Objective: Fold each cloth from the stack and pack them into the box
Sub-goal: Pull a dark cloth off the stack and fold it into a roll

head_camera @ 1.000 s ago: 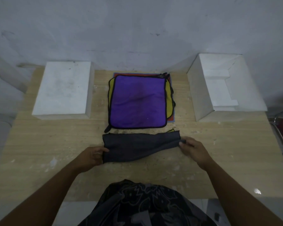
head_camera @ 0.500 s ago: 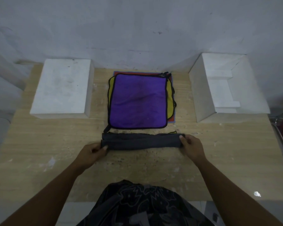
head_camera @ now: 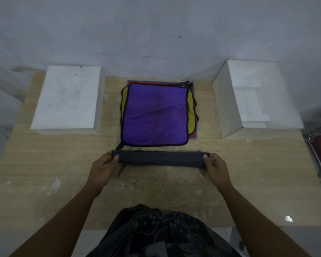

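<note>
On the table (head_camera: 44, 164), just in front of the stack (head_camera: 154, 114) of coloured cloths, a dark grey cloth (head_camera: 160, 158) lies folded into a long narrow band, running left to right. The left hand (head_camera: 102, 168) pinches its left end between thumb and fingers (head_camera: 116, 157), and the right hand (head_camera: 216, 168) pinches the right end the same way, so the band is held taut between them. The stack, purple cloth on top with yellow, red and blue edges showing beneath, sits close behind the band, nearly touching it. An open white box (head_camera: 256, 101) stands to the right of the stack, tilted so its inside shows; a closed white block (head_camera: 67, 97), possibly the lid, lies to the left.

The cloth looks light, soft and limp, with no stiffness of its own: it will sag or fall open wherever it is unsupported. Holding the two short ends seems right for bringing one end over the other. For carrying it to the box, a grip across all layers at the folded edge would probably keep the fold from slipping apart.
</note>
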The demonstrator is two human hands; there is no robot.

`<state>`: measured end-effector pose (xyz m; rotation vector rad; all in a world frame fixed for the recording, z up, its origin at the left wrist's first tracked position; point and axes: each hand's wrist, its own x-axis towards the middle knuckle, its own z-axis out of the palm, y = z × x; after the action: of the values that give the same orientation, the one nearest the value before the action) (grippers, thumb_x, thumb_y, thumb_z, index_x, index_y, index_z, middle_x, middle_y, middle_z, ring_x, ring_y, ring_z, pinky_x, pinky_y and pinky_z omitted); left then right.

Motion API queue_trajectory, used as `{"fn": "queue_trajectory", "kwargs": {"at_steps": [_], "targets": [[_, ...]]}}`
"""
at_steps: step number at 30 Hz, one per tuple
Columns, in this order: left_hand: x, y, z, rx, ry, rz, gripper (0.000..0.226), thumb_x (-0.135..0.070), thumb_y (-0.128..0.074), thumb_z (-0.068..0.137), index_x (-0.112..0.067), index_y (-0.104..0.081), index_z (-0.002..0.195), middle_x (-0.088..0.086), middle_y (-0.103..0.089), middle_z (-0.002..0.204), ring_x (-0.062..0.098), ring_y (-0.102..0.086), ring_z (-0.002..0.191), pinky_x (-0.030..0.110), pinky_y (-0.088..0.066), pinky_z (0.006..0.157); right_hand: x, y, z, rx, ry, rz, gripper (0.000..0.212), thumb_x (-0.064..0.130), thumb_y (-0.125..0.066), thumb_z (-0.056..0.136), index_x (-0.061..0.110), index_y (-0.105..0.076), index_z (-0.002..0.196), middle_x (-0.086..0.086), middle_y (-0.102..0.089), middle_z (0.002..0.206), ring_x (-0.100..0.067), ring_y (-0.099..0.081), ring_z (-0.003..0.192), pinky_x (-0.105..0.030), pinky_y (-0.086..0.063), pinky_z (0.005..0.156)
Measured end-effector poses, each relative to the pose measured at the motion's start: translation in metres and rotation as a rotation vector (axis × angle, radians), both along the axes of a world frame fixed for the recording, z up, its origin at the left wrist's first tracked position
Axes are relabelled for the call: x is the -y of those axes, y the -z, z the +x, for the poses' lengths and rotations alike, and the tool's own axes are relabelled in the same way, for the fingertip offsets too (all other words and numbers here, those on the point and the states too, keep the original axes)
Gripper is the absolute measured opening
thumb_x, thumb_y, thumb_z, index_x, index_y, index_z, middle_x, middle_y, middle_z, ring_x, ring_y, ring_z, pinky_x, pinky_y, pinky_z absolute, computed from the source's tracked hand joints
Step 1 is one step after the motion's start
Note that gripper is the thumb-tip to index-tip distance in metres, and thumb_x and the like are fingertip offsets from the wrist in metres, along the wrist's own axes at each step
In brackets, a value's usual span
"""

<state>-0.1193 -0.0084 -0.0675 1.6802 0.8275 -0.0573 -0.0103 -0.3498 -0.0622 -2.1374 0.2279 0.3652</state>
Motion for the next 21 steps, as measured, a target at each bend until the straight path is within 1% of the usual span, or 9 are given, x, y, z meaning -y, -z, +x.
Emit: {"fn": "queue_trajectory", "kwargs": {"at_steps": [3, 7, 9, 11, 13, 15, 17, 19, 21], "targets": [[0.0, 0.001, -0.001, 0.021, 0.001, 0.035, 0.017, -0.026, -0.056, 0.094, -0.022, -0.063, 0.109, 0.003, -0.066, 0.085, 0.012, -0.055, 0.07, 0.025, -0.044, 0.063, 0.005, 0.001, -0.002, -0.032, 0.005, -0.015, 0.016, 0.021, -0.047, 0.098, 0.009, -0.057, 0.096, -0.002, -0.061, 0.08, -0.014, -0.058, 0.072, -0.012, -0.043, 0.047], [0.001, 0.005, -0.004, -0.028, 0.04, 0.015, 0.018, -0.028, -0.054, 0.094, -0.016, -0.065, 0.101, 0.004, -0.064, 0.075, 0.015, -0.054, 0.064, 0.029, -0.044, 0.059, 0.008, 0.013, -0.002, -0.024, -0.07, -0.224, 0.022, 0.024, -0.047, 0.098, 0.006, -0.06, 0.097, -0.008, -0.063, 0.085, -0.021, -0.058, 0.076, -0.02, -0.036, 0.053], [0.003, 0.009, -0.006, -0.073, 0.106, 0.134, 0.02, -0.028, -0.053, 0.095, -0.012, -0.065, 0.092, 0.005, -0.064, 0.074, 0.016, -0.056, 0.063, 0.028, -0.044, 0.057, 0.005, 0.015, -0.001, -0.011, -0.076, -0.343, 0.025, 0.025, -0.047, 0.097, 0.004, -0.062, 0.099, -0.011, -0.065, 0.087, -0.022, -0.057, 0.078, -0.025, -0.034, 0.061], [0.005, 0.016, -0.008, -0.147, 0.156, 0.343, 0.03, -0.03, -0.053, 0.095, -0.007, -0.065, 0.08, 0.01, -0.065, 0.071, 0.025, -0.059, 0.067, 0.033, -0.045, 0.062, 0.002, 0.017, -0.001, -0.023, -0.034, -0.408, 0.029, 0.026, -0.048, 0.097, 0.003, -0.063, 0.101, -0.014, -0.067, 0.091, -0.026, -0.059, 0.081, -0.024, -0.035, 0.068], [0.008, 0.018, -0.009, -0.185, 0.134, 0.424, 0.037, -0.031, -0.053, 0.095, -0.005, -0.064, 0.07, 0.014, -0.065, 0.068, 0.031, -0.06, 0.068, 0.036, -0.044, 0.065, -0.002, 0.015, -0.002, -0.051, 0.003, -0.491, 0.033, 0.033, -0.047, 0.096, 0.004, -0.062, 0.1, -0.013, -0.067, 0.091, -0.027, -0.06, 0.079, -0.026, -0.038, 0.066], [0.012, 0.015, -0.005, -0.207, 0.103, 0.404, 0.042, -0.033, -0.055, 0.093, -0.007, -0.058, 0.061, 0.013, -0.062, 0.063, 0.03, -0.058, 0.064, 0.034, -0.043, 0.061, -0.005, 0.015, -0.005, -0.085, -0.003, -0.533, 0.037, 0.042, -0.049, 0.094, 0.006, -0.059, 0.095, -0.011, -0.064, 0.084, -0.023, -0.054, 0.07, -0.026, -0.038, 0.057], [0.017, 0.013, 0.0, -0.243, 0.058, 0.343, 0.044, -0.035, -0.061, 0.09, -0.009, -0.049, 0.056, 0.011, -0.056, 0.059, 0.026, -0.053, 0.06, 0.03, -0.037, 0.054, -0.009, 0.015, -0.006, -0.128, 0.021, -0.479, 0.04, 0.043, -0.057, 0.089, 0.004, -0.055, 0.095, -0.008, -0.057, 0.081, -0.021, -0.051, 0.071, -0.024, -0.032, 0.049], [0.019, 0.01, 0.007, -0.262, -0.027, 0.199, 0.041, -0.032, -0.07, 0.083, -0.009, -0.05, 0.056, 0.011, -0.056, 0.062, 0.025, -0.054, 0.064, 0.03, -0.04, 0.058, -0.011, 0.019, -0.005, -0.173, 0.117, -0.358, 0.04, 0.04, -0.069, 0.082, 0.005, -0.053, 0.093, -0.007, -0.053, 0.08, -0.025, -0.057, 0.077, -0.025, -0.033, 0.051], [0.016, 0.008, 0.013, -0.273, -0.131, 0.028, 0.028, -0.026, -0.079, 0.075, -0.009, -0.06, 0.065, 0.01, -0.062, 0.07, 0.023, -0.058, 0.069, 0.033, -0.047, 0.069, -0.013, 0.02, -0.004, -0.241, 0.279, -0.216, 0.044, 0.033, -0.076, 0.075, 0.005, -0.051, 0.098, -0.007, -0.051, 0.085, -0.028, -0.06, 0.087, -0.029, -0.044, 0.063]]}}
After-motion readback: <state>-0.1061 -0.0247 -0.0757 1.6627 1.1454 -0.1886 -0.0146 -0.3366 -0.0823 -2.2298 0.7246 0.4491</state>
